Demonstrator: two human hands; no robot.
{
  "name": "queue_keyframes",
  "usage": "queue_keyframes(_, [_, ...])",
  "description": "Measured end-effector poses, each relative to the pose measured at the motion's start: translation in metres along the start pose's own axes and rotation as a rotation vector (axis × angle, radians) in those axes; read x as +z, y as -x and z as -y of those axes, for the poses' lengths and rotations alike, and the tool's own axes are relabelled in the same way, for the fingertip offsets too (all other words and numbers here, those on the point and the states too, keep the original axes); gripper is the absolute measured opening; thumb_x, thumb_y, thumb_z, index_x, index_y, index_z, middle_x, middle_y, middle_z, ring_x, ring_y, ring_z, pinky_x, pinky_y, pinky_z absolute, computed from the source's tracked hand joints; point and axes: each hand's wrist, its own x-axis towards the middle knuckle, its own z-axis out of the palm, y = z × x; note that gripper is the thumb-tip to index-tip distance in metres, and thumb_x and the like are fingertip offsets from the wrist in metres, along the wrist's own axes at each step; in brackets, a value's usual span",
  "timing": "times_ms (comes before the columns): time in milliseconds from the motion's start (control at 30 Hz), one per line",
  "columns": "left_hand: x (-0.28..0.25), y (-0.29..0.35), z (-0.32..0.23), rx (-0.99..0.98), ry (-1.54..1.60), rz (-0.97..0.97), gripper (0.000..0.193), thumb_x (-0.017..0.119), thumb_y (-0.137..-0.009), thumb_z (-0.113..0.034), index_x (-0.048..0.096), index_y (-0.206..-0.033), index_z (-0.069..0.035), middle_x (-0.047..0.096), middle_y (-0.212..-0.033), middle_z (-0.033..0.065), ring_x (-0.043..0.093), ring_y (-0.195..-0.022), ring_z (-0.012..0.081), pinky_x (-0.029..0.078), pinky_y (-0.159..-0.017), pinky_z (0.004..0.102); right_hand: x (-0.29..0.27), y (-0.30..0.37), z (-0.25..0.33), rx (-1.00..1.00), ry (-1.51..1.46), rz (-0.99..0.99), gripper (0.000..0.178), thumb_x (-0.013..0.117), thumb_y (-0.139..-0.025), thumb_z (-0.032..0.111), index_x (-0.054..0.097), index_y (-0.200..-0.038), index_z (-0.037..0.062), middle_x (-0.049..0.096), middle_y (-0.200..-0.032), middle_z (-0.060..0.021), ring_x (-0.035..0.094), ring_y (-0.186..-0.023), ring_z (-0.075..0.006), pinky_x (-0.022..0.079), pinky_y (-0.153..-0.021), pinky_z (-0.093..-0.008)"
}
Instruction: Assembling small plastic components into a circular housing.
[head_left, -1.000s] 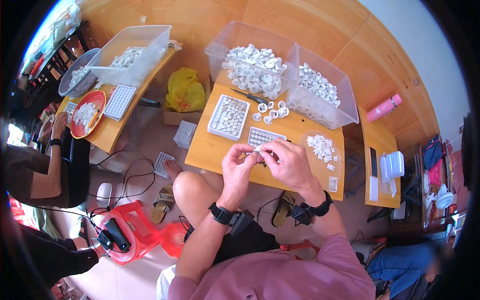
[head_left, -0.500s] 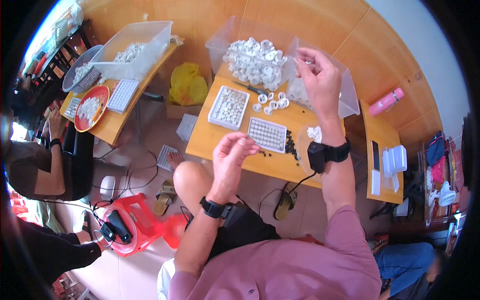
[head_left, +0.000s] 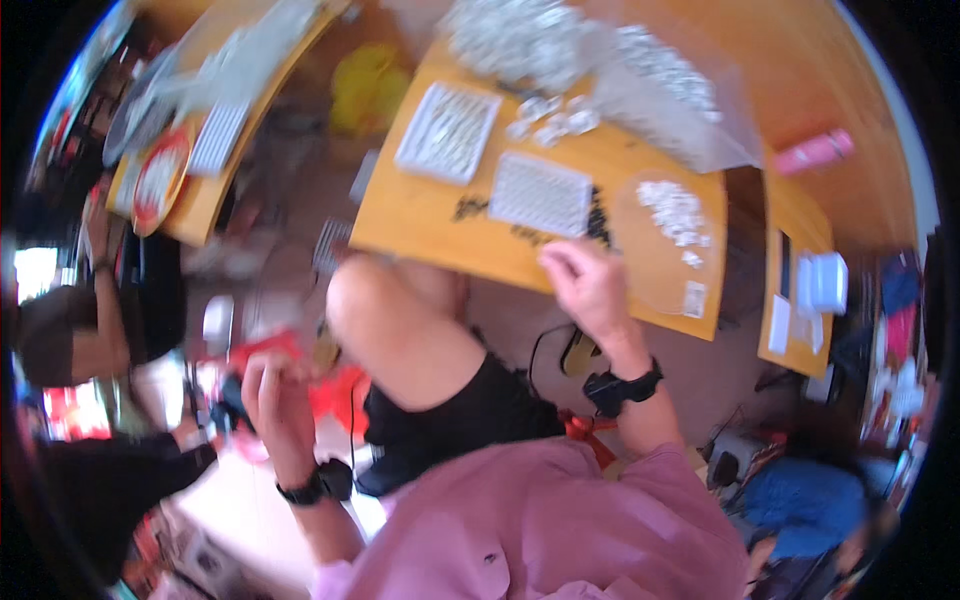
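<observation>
My right hand [head_left: 590, 285] is at the table's near edge, fingertips pinched together beside small black pieces [head_left: 600, 215]; whatever they hold, if anything, is too small to make out. My left hand [head_left: 280, 400] hangs off the table to the left, past my knee, its curled fingers smeared by motion. Just beyond my right hand lies a white gridded tray [head_left: 541, 194] with rows of small round pale parts. To its left stands a deeper white box [head_left: 448, 132] of similar parts. Several clear-and-white round fittings [head_left: 552, 122] sit behind the tray.
Clear bins of white parts [head_left: 515, 45] line the table's back. White pieces [head_left: 672, 210] lie on a round translucent sheet at right. A pink bottle [head_left: 815, 151] is on the side table. Another person's arm [head_left: 105, 310] is at left, near a red-rimmed bowl [head_left: 163, 180].
My right hand has come down from the bins to the table's near edge. My left hand has swung left, off the table. The view has tilted, and white pieces at right are uncovered.
</observation>
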Motion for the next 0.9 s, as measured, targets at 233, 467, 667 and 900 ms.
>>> queue_keyframes(233, [-0.088,0.04,0.009,-0.509,-0.725,0.054,0.023,0.059,-0.098,-0.022,0.066,-0.096,0.0,0.067,-0.082,0.0039,0.066,-0.077,0.0132,0.053,-0.068,0.0272,-0.027,0.006,-0.007,0.154,-0.029,-0.046,0.012,0.067,-0.091,0.005,0.071,-0.101,-0.0015,0.069,-0.089,-0.0019,0.059,-0.077,-0.0077,0.049,-0.07,-0.023])
queue_keyframes(467, [-0.16,0.1,0.053,-0.772,-0.829,0.0,0.025,0.056,-0.098,-0.024,0.067,-0.097,-0.001,0.067,-0.082,0.0046,0.066,-0.076,0.012,0.055,-0.067,0.0259,-0.018,0.014,0.002,0.138,0.077,0.034,0.014,0.067,-0.091,0.005,0.072,-0.102,-0.0006,0.069,-0.086,-0.0041,0.057,-0.068,-0.0087,0.047,-0.06,-0.0223])
queue_keyframes(667, [-0.208,0.129,0.147,-0.486,-1.042,0.19,0.019,0.058,-0.092,-0.015,0.064,-0.083,0.001,0.056,-0.064,0.0161,0.051,-0.059,0.0135,0.045,-0.055,0.0331,-0.033,0.022,-0.008,0.088,0.064,-0.012,0.01,0.067,-0.09,0.003,0.072,-0.098,0.0001,0.069,-0.087,-0.0035,0.06,-0.072,-0.0099,0.049,-0.066,-0.0229])
queue_keyframes(900, [-0.127,0.053,0.075,-0.333,-0.705,-0.041,0.019,0.055,-0.1,-0.015,0.063,-0.108,0.0,0.067,-0.096,0.0071,0.065,-0.088,0.0148,0.053,-0.077,0.0286,-0.059,0.004,0.002,0.226,0.003,-0.151,0.011,0.069,-0.086,0.001,0.07,-0.096,-0.0021,0.067,-0.078,-0.0063,0.058,-0.063,-0.0096,0.047,-0.058,-0.0238])
